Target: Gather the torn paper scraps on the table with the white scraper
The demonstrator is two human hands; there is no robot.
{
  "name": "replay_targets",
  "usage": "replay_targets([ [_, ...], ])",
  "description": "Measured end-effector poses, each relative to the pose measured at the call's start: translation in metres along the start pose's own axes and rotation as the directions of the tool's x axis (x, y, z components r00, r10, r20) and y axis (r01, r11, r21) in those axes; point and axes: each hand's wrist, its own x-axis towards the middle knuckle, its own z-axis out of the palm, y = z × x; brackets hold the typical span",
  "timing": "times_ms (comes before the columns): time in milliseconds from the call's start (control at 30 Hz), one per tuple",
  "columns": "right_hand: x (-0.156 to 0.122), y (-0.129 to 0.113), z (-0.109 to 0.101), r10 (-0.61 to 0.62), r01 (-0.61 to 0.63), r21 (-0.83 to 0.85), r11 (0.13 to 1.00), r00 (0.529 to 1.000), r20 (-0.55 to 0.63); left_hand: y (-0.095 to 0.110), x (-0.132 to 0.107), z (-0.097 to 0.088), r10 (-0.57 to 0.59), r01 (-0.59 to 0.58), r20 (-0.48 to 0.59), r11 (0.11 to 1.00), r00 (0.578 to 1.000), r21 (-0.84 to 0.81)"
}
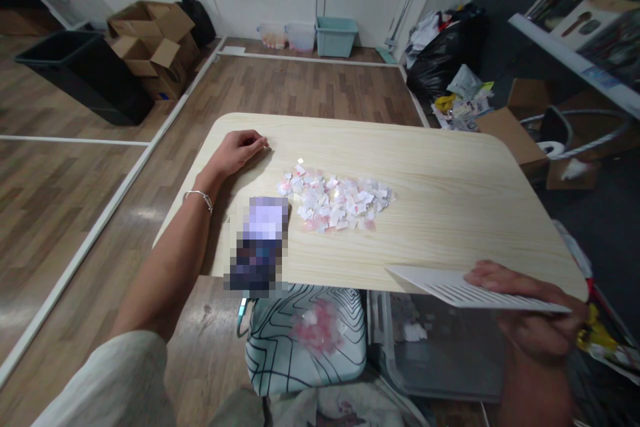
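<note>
My left hand (241, 149) rests on the far left part of the pale wooden tabletop (450, 193), its fingers curled together. Whatever may be between the fingertips is too small to make out. A heap of small white and pink paper scraps (340, 200) lies to the right of that hand. In my right hand (537, 310) is a thin white card with dark printed lines (465, 287), gripped at its right end over the near right table edge. A blurred-out phone-like device (263, 240) lies between my left forearm and the heap.
Below the near edge are a patterned light-blue cushion (305, 363) with pink scraps on it and a clear plastic bin (445, 353). Beyond stand a black bin (90, 77), cardboard boxes (153, 47), a teal tub (336, 37) and a black bag (443, 53).
</note>
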Motion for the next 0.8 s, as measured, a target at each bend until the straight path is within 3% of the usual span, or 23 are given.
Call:
replay_targets([
  [167, 0.014, 0.001, 0.019, -0.036, 0.028, 0.092, 0.995, 0.995, 0.092, 0.005, -0.002, 0.002, 0.009, -0.007, -0.030, 0.997, 1.000, 0.082],
  [567, 0.013, 0.004, 0.018, -0.096, 0.073, 0.132, 0.989, 0.979, 0.182, 0.004, -0.001, 0.001, 0.006, -0.006, 0.001, 0.997, 1.000, 0.071],
  [800, 0.013, 0.001, 0.010, -0.054, 0.037, 0.077, 0.996, 0.970, 0.235, 0.002, 0.001, 0.002, 0.009, -0.008, -0.020, 0.999, 1.000, 0.043],
])
